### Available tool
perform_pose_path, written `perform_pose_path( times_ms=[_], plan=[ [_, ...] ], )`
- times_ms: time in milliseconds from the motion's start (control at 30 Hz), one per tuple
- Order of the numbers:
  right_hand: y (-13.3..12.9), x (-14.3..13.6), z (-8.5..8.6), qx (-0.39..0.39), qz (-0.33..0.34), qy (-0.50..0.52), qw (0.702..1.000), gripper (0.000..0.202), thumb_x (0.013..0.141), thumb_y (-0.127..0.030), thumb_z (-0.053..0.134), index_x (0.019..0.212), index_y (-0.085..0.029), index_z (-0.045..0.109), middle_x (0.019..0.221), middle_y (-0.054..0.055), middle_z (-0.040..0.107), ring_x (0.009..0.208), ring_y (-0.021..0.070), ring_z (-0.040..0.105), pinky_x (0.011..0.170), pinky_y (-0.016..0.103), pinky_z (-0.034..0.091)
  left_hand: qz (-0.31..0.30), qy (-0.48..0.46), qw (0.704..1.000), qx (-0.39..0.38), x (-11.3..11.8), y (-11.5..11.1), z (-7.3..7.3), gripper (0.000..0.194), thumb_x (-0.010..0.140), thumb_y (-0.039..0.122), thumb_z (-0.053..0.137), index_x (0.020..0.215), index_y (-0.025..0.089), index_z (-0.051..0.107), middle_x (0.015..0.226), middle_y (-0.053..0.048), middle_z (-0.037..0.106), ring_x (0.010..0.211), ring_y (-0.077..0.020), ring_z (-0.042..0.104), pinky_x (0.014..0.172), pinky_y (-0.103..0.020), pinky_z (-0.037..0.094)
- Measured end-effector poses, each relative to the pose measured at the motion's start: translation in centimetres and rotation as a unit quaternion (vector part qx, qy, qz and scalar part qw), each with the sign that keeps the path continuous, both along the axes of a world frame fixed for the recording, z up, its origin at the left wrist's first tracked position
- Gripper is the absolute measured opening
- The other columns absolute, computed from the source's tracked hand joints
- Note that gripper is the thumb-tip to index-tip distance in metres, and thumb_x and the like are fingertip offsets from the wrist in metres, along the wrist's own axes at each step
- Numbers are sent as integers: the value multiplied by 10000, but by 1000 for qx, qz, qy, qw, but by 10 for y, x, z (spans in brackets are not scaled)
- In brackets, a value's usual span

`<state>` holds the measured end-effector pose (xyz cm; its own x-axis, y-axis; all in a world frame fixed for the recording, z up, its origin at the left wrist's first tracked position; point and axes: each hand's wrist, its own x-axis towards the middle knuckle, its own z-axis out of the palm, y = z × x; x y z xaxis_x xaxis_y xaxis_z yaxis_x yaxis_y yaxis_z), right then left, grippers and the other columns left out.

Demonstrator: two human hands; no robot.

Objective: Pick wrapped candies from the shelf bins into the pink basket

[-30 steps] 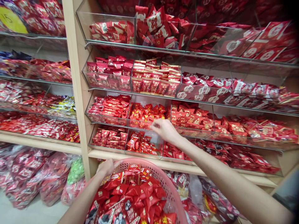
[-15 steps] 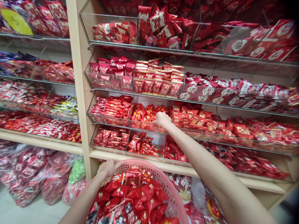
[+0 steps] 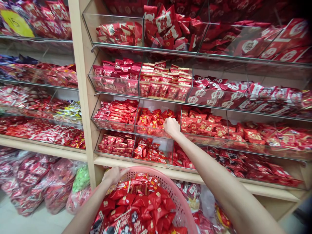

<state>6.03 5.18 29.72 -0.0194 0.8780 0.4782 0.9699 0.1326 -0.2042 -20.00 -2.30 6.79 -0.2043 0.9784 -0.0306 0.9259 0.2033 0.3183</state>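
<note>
My left hand (image 3: 111,175) is closed over the far left rim of a pink plastic basket (image 3: 179,198). Red candy packets (image 3: 143,204) with gold and white print fill the basket. Out in front, my right hand (image 3: 172,127) reaches into a clear bin of small red and yellow wrapped candies (image 3: 152,121), at the bin's right side. Its fingers are curled down among the wrappers, and what they hold, if anything, is hidden behind the hand.
Clear acrylic bins of red packets line the wooden shelf rack (image 3: 84,81). A transparent front panel (image 3: 151,131) edges the reached-into bin. Bulging plastic bags (image 3: 29,182) lie on the floor at left, and more bags (image 3: 207,208) sit under the rack behind the basket.
My right hand has shifted slightly to the right within the bin, its fingers curling further in. My left hand and the basket stay in place.
</note>
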Motion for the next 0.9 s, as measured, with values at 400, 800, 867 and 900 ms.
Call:
perform_pose_path(
  times_ms=[400, 800, 867, 900],
  plan=[
    [-17, 22, 8, 140, 49, 42, 988, 232, 848, -238, 389, 828, -177, 612, 896, 91, 619, 811, 210, 575, 661, 284, 390, 3, 9, 1000, -11, 0, 1, 2, 856, 667, 801, 193, 827, 119, 685, 918, -226, 681, 922, -355, 623, 731, -379, 463],
    [-161, 57, -98, -73, 330, 5, 941, 209, 859, -181, 395, 685, -178, 510, 710, 8, 548, 653, 122, 504, 606, 228, 331, -4, 0, 1000, -24, 2, 1, 5, 888, 643, 822, 203, 851, 115, 697, 932, -231, 676, 918, -363, 620, 745, -386, 457],
    [-173, 63, -118, -132, 332, -13, 934, 208, 859, -179, 388, 684, -179, 500, 723, 6, 545, 652, 118, 507, 599, 227, 322, 3, -4, 1000, -28, 1, 2, 5, 898, 628, 832, 211, 868, 115, 695, 946, -229, 674, 933, -354, 617, 759, -373, 455],
    [-177, 66, -126, -157, 332, -16, 930, 207, 858, -182, 388, 682, -179, 496, 728, 5, 544, 648, 115, 506, 592, 226, 317, 5, -5, 1000, -31, 1, 2, 4, 903, 620, 837, 214, 877, 116, 694, 953, -228, 673, 939, -352, 615, 767, -372, 454]
  ],
)
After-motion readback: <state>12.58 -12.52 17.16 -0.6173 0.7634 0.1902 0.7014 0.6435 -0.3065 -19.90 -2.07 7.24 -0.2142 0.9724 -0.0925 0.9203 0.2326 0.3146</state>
